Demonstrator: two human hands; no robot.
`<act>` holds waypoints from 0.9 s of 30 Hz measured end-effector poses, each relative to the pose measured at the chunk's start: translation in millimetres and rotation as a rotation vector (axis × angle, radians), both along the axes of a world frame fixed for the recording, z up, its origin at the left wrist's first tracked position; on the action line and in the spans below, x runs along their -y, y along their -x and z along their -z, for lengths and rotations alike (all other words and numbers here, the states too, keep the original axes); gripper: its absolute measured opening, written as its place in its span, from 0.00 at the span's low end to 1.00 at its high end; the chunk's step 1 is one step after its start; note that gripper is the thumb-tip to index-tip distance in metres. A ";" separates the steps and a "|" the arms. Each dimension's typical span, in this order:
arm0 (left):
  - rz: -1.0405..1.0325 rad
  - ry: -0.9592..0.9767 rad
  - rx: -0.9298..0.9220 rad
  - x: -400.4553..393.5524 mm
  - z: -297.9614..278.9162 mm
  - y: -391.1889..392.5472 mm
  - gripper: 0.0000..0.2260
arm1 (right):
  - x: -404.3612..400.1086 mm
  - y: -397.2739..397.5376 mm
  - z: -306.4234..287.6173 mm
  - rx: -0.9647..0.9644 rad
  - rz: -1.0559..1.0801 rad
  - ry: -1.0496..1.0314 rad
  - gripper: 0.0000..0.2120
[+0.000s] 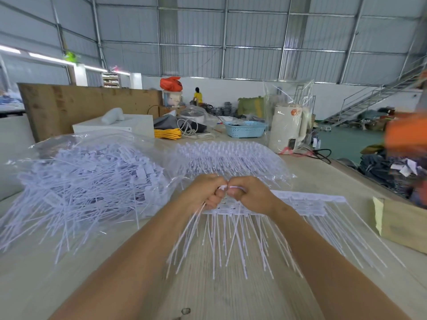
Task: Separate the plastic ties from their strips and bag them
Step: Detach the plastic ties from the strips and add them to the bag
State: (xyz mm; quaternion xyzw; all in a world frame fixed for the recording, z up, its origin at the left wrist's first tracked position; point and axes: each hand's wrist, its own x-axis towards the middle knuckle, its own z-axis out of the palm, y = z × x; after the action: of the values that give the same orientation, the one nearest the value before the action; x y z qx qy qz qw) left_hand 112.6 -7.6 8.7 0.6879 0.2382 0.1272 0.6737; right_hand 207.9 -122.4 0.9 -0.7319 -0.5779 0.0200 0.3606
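While a clear bag (92, 172) already bulges with loose ties, both hands, left hand (203, 192) and right hand (250, 194), have fingers curled round the strip (307, 204), and another stack (231, 158) waits on the bench (231, 296).

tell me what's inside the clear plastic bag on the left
The clear plastic bag holds a loose heap of separated white plastic ties, tails spilling out of its open mouth onto the table. Whatever lies at the bottom under the heap is covered.

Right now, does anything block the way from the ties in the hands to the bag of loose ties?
Nothing visible does. The bag lies open just left of the left hand, with bare table between.
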 end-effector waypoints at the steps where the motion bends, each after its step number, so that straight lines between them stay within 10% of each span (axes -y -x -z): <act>1: 0.028 0.057 0.008 -3.2 -2.2 1.7 0.11 | 1.9 0.7 -2.3 -0.059 -0.013 -0.031 0.07; 27: -0.162 0.168 0.075 -3.3 25.6 -5.6 0.07 | -6.3 3.5 13.5 -0.312 0.135 -0.039 0.06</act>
State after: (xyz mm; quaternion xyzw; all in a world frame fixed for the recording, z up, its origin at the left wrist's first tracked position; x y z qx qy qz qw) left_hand 118.2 -4.3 -16.9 0.6023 0.2773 0.1863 0.7250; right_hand 204.5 -116.2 -12.6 -0.7501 -0.4645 0.0979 0.4605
